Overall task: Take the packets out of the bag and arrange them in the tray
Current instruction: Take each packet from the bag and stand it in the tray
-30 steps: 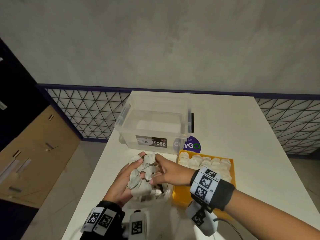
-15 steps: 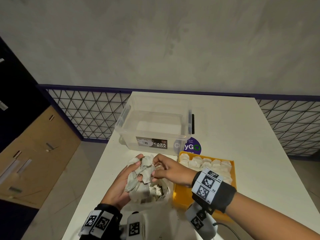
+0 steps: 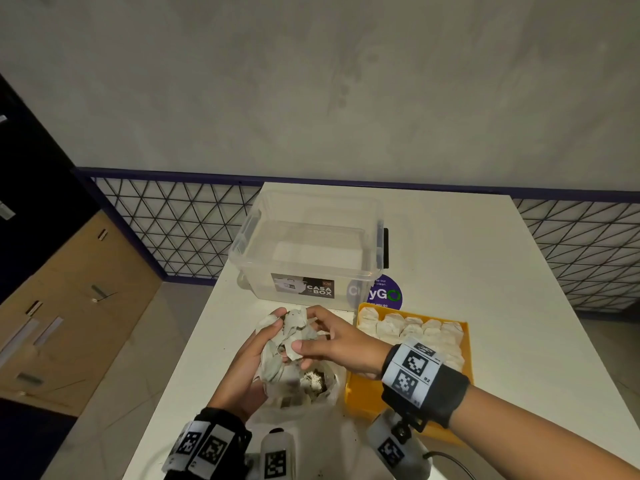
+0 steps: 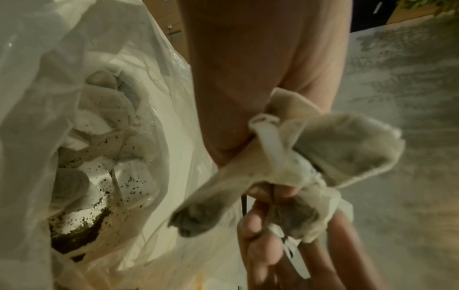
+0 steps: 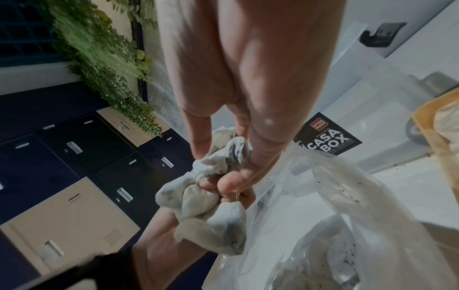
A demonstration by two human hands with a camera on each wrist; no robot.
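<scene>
Tray (image 3: 408, 407) partly behind right hand (image 3: 341, 344).

Right hand (image 5: 238, 121) pinching bunched packets (image 5: 211, 196), left hand (image 5: 168, 231) cupping them, clear bag (image 5: 347, 206) beside

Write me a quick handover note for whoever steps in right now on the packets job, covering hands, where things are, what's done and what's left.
Left hand: cradles a tangled clump of packets above the bag.
Right hand: pinches a packet in that clump, apparently teasing one free.
Bag: clear plastic, open on the white table beside the yellow tray, with loose dark grains and more packets inside.
Done: rows of packets already fill the tray's far part.
Left: separate the clump, place each packet in the tray, then empty the bag.
The clear storage box behind looks empty.
</scene>
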